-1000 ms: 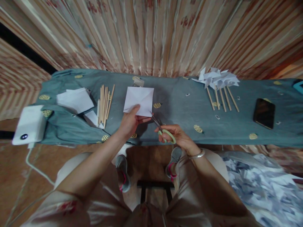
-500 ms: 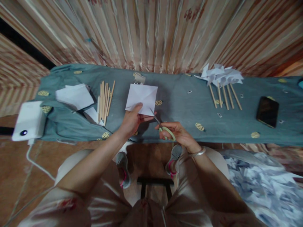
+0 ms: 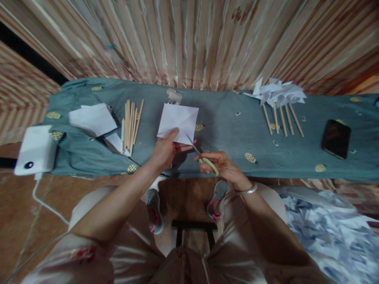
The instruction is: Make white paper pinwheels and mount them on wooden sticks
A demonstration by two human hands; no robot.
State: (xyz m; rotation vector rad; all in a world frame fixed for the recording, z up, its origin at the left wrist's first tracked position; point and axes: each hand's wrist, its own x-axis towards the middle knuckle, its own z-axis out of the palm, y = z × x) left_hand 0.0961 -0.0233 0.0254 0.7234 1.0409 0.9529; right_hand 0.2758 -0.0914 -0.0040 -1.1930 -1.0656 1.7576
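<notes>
A square white paper (image 3: 179, 120) with faint diagonal creases is pinched in my left hand (image 3: 166, 150), thumb on top and fingers beneath its lower edge. My right hand (image 3: 220, 165) grips the pale green handles of the scissors (image 3: 211, 165). The scissor blades reach up and left onto the lower right corner of the paper. To the left lie several wooden sticks (image 3: 130, 124) and a stack of white paper (image 3: 93, 119). Several white paper pinwheels (image 3: 278, 92) on sticks rest at the right of the cloth.
A green-grey cloth (image 3: 222, 134) covers the narrow table. A black phone (image 3: 336, 139) lies at its right, and a white device (image 3: 35, 150) with a cable stands at the left edge. A bag of crumpled paper pieces (image 3: 331, 232) sits below right.
</notes>
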